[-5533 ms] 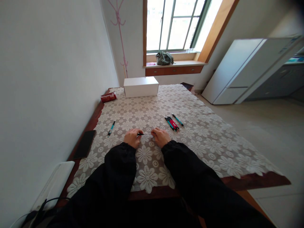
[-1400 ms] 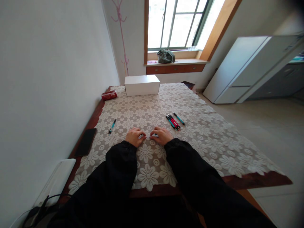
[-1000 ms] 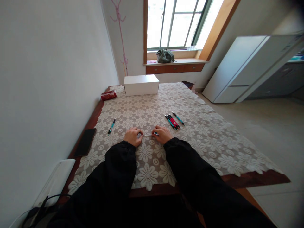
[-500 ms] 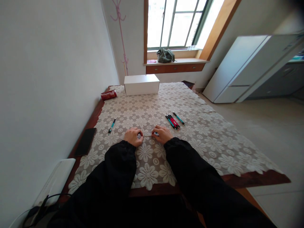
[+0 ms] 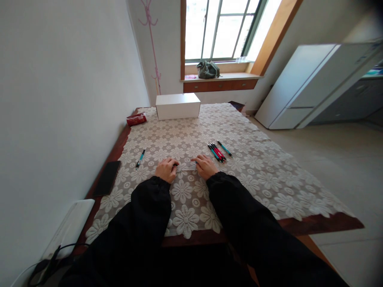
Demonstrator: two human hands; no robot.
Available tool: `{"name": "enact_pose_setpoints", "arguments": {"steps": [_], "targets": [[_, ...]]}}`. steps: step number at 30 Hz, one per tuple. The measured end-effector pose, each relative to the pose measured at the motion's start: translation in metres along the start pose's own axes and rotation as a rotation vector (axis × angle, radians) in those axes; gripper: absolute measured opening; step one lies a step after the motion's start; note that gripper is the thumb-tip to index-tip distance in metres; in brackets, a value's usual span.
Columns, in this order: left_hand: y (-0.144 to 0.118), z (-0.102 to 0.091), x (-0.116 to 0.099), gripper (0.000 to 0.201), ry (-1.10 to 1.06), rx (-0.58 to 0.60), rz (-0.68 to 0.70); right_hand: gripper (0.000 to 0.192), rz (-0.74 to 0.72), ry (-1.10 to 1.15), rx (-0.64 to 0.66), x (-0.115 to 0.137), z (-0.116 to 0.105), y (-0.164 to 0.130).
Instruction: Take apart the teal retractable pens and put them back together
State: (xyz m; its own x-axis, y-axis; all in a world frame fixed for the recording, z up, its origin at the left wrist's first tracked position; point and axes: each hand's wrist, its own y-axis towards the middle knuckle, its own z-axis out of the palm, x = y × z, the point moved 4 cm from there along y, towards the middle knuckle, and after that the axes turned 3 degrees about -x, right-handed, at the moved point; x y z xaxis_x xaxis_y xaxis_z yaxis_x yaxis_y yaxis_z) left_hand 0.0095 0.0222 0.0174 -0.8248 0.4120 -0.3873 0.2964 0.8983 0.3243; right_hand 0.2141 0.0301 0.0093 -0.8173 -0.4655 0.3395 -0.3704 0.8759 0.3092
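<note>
A thin, see-through piece with a pale straight edge [image 5: 187, 170] lies low over the tablecloth between my two hands; its kind is unclear, perhaps a plastic sleeve. My left hand [image 5: 165, 170] grips its left end, thumb and fingers curled, with a small dark bit showing at the fingertips. At the other end, my right hand [image 5: 206, 167] has its fingers bent over the piece, a bluish spot under the fingertips. Beyond the right hand lies a row of black, teal and red pens [image 5: 216, 152], with a teal pen [image 5: 224, 148] beside it. Another teal pen [image 5: 140, 158] lies left of my left hand.
A white box [image 5: 178, 107] stands at the far end of the flower-patterned tablecloth [image 5: 185, 217]. To its left lies a red packet [image 5: 136, 119]. A dark phone [image 5: 107, 178] and a white power strip [image 5: 70, 227] sit along the left edge by the wall.
My hands have drawn slightly apart, and more of the see-through piece shows between them. The fingers of both hands have flattened from rounded curls. The pens have stayed put.
</note>
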Motion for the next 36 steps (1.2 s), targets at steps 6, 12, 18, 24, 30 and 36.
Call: {"name": "enact_pose_setpoints", "arguments": {"steps": [6,12,18,24,30,36], "targets": [[-0.001,0.001,0.001,0.022,0.008,0.004,0.005,0.04,0.002,-0.019,0.032,-0.007,0.006,0.0],[-0.001,0.002,0.002,0.023,-0.008,0.007,0.011,0.039,-0.008,0.015,0.019,-0.008,0.006,0.0],[0.0,-0.003,-0.002,0.022,-0.049,-0.041,0.005,0.036,-0.039,0.085,-0.072,-0.003,-0.002,0.0],[-0.002,-0.007,-0.007,0.016,-0.028,-0.057,0.043,0.037,0.038,0.068,-0.198,-0.009,-0.014,0.0],[-0.003,-0.009,-0.011,0.015,0.008,0.023,0.052,0.03,0.005,0.053,-0.16,-0.004,-0.013,0.0],[-0.004,-0.008,-0.013,0.014,-0.001,0.036,0.074,0.019,-0.111,0.043,-0.058,0.013,-0.007,-0.002]]}}
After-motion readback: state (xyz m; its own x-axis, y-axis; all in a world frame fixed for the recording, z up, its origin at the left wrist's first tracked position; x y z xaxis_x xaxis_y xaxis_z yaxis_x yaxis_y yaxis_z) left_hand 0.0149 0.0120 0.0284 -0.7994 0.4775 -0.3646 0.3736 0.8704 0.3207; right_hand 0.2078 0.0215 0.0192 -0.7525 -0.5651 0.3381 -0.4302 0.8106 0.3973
